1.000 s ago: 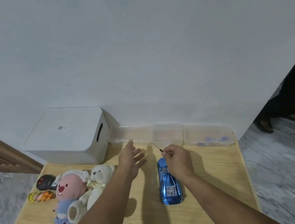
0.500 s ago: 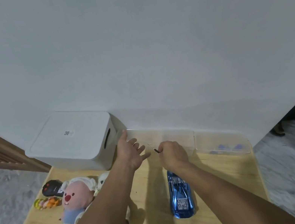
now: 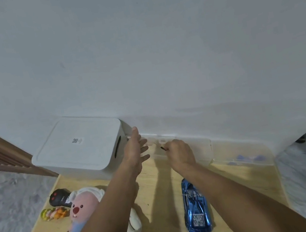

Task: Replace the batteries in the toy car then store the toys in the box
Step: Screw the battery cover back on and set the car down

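Both hands have been moved further forward since a second ago, away from the toy car (image 3: 195, 208) and up to the row of clear trays (image 3: 201, 149) against the wall, and the view has been tilted so the car now sits well behind the right wrist.

Left hand (image 3: 136, 149) is held flat with the fingers spread and straight, nothing gripped, fingertips reaching the near end of the trays right beside the white box (image 3: 79, 144). Right hand (image 3: 179, 153) is curled, and a thin dark tool (image 3: 161, 147), probably a small screwdriver, is pinched in it, tip pointed up toward the trays. Whether the tip is touching anything can't be told.

Progress-wise, not much looks finished yet tbh. The car is lying on the wooden table (image 3: 162, 196) below the right forearm, apparently belly up with a small panel showing at its near end; whether the battery cover has been unscrewed can't be made out. No loose batteries are seen near the hands. Some bluish bits are visible in the tray furthest out past the right hand, too blurry to name.

Nothing has been stored either. The box lid is on, and the pink plush (image 3: 82, 208), the white plush (image 3: 135, 229) partly hidden under the left forearm, the black remote (image 3: 59, 197) and the little colourful toy (image 3: 51, 213) are all left out on the table beside the left arm.

So probably: batteries or a part are being fetched from the trays, and the swap, the closing up and all the packing are yet to be done.
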Demonstrator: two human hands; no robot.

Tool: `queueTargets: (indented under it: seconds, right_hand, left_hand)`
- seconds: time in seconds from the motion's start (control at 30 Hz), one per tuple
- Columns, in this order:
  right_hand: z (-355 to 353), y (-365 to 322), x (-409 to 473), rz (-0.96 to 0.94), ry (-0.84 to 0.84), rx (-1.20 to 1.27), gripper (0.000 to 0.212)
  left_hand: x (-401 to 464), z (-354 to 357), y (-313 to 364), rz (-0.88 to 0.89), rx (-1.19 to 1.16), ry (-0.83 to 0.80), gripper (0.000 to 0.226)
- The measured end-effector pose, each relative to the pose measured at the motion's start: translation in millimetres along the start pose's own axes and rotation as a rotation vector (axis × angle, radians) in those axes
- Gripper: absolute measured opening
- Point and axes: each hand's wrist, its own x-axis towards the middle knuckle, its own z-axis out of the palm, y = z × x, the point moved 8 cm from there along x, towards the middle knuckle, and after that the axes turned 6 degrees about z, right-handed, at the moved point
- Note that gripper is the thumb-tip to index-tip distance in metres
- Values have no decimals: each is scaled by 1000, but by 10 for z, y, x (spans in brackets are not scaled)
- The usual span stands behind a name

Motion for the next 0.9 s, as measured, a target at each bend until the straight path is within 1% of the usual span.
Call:
queueTargets:
  seconds: [0.13, 0.23, 0.33, 0.37, 0.4, 0.43, 0.47, 0.5, 0.53, 0.6, 0.67, 0.73, 0.9]
  right_hand:
    - [11, 12, 19, -9, 34, 49, 35]
    - [-7, 65, -18, 9, 86, 94, 31]
    - [-80, 89, -77, 0, 215, 91, 20]
    - [-84, 86, -88, -19, 254, 80, 19]
    - [-74, 84, -95, -38, 281, 64, 21]
    - [-58, 82, -94, -60, 299, 39, 24]
    - [-28, 75, -89, -87, 298, 5, 28]
    - [16, 61, -81, -118, 276, -38, 30]
    - [55, 48, -77, -146, 249, -83, 31]
    - [127, 44, -66, -179, 197, -144, 31]
    - [161, 47, -61, -193, 160, -182, 32]
    - [174, 41, -62, -205, 129, -219, 32]
    - [241, 60, -80, -242, 52, -255, 35]
  left_hand:
    - [-19, -20, 43, 34, 68, 25, 65]
    - [-21, -66, 22, 73, 199, 33, 59]
    - [6, -126, -32, 100, 374, 49, 65]
    - [5, -136, -70, 82, 415, 40, 65]
    - [8, -153, -117, 57, 448, 30, 73]
    - [5, -175, -162, 25, 491, 20, 84]
    - [2, -196, -201, 0, 549, 14, 96]
    - [6, -220, -242, -16, 619, 11, 102]
    - [7, -227, -266, -16, 699, 7, 99]
    - [-5, -219, -277, 22, 880, -4, 77]
    - [-18, -189, -265, 67, 996, -3, 66]
    - [-36, -150, -261, 104, 1078, -10, 65]
    - [0, -107, -387, 127, 1227, -79, 71]
